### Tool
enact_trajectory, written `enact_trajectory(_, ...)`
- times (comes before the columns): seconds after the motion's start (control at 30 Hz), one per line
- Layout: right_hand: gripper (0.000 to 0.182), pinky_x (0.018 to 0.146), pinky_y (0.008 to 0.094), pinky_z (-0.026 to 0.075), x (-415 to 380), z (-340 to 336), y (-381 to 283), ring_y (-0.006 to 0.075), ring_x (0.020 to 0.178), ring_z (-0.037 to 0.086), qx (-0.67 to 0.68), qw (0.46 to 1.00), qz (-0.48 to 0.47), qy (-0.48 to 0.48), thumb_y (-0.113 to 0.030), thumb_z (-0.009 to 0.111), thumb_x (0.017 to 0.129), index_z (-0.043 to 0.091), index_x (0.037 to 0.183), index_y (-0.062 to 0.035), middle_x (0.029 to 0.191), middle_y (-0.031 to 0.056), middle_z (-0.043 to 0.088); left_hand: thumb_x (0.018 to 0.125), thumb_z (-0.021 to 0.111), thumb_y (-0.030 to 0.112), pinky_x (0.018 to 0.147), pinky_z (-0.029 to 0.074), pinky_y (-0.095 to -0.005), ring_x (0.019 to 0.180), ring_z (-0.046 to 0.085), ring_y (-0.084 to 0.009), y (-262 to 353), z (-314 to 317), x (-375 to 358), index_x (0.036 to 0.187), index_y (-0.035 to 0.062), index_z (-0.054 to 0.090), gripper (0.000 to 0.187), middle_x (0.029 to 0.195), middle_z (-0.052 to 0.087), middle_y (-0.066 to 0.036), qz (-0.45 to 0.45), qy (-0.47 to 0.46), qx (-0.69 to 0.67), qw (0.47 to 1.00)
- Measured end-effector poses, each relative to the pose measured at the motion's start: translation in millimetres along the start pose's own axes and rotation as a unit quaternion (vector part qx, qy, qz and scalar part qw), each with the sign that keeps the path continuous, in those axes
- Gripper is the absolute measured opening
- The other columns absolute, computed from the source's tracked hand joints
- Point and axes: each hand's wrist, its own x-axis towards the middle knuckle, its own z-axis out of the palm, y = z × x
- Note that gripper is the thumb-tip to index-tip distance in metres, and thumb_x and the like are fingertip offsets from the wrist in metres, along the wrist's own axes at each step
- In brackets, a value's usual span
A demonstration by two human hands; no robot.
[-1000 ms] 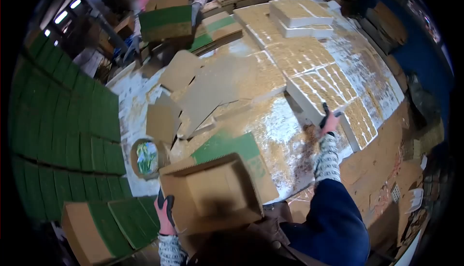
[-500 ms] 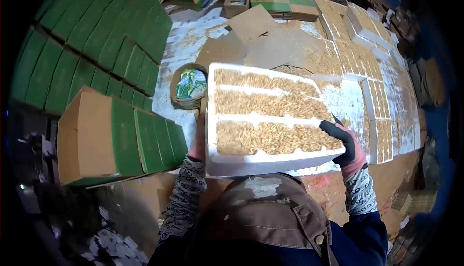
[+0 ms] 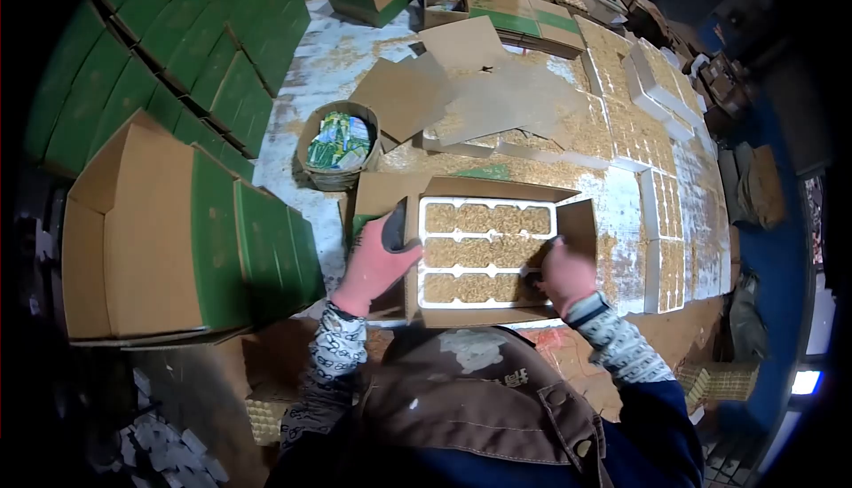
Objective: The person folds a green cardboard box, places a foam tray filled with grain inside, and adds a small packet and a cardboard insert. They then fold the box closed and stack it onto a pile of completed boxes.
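I see my left hand (image 3: 377,262) gripping the open carton's (image 3: 383,193) nine-o'clock wall while my right hand (image 3: 564,273), fingers curled, presses the foam tray (image 3: 486,244) at its three-o'clock edge inside the carton.

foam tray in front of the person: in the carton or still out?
In. The foam tray sits inside the open carton, cardboard walls around it, both hands on its ends.

Both hands (image 3: 377,262) (image 3: 561,275) pressing foam tray (image 3: 484,253) into carton (image 3: 390,195).

No lettering can be read: the print on the apron (image 3: 497,380) and the leaflets (image 3: 339,142) is blurred.
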Motion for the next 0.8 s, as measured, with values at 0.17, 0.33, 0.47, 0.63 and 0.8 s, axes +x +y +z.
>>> enact_trajectory(0.17,0.052,0.074,0.0382,0.052,45.2,-62.8,20.4,0.0306,0.082,0.064,0.042,0.988,-0.148,-0.030,-0.044,0.070,0.074,0.063,0.105,-0.0032,0.086,0.0174,0.066,0.079,0.069,0.022,0.088,0.045,-0.0322,0.100,0.058,-0.0257,-5.6,-31.6,44.3,0.120,-0.0018,0.052,0.050,0.106,0.060,-0.015,-0.148,0.107,-0.080,0.980)
enact_trajectory(0.33,0.057,0.075,0.0340,0.050,172.9,-107.5,69.4,0.0212,0.081,0.065,0.344,0.897,-0.070,0.268,-0.027,0.072,0.076,0.050,0.127,-0.0131,0.090,0.0117,0.066,0.072,0.073,0.033,0.086,0.045,-0.0390,0.099,0.058,-0.0292,-73.9,-78.7,154.8,0.115,0.0054,0.055,0.054,0.105,0.061,-0.013,0.012,0.185,0.404,0.896)
enact_trajectory(0.47,0.112,0.103,0.0515,0.029,313.4,-32.0,65.9,0.0393,0.129,0.032,0.016,0.981,-0.088,0.171,-0.043,0.081,0.057,0.019,0.142,-0.0055,0.141,0.0212,0.031,0.068,0.074,0.034,0.087,0.045,-0.0385,0.100,0.058,-0.0280,-126.5,-85.2,199.0,0.109,0.0093,0.059,0.050,0.104,0.063,-0.012,-0.095,0.060,0.460,0.881)
enact_trajectory(0.63,0.103,0.105,0.0511,0.026,379.0,23.2,38.6,0.0370,0.128,0.034,-0.091,0.958,-0.219,0.161,-0.044,0.079,0.059,0.026,0.140,-0.0087,0.140,0.0194,0.034,0.078,0.064,0.025,0.084,0.046,-0.0413,0.097,0.059,-0.0305,-115.7,-82.9,189.6,0.105,0.0091,0.061,0.032,0.102,0.063,-0.014,-0.108,0.129,0.439,0.883)
enact_trajectory(0.8,0.053,0.084,0.0385,0.046,323.6,-10.5,37.6,0.0282,0.103,0.056,-0.140,0.904,-0.341,0.214,-0.029,0.060,0.081,0.045,0.127,-0.0092,0.118,0.0138,0.054,0.083,0.055,0.018,0.083,0.045,-0.0449,0.093,0.057,-0.0358,-114.8,-101.8,161.0,0.129,0.0081,0.047,0.047,0.097,0.062,-0.018,-0.029,0.161,0.398,0.902)
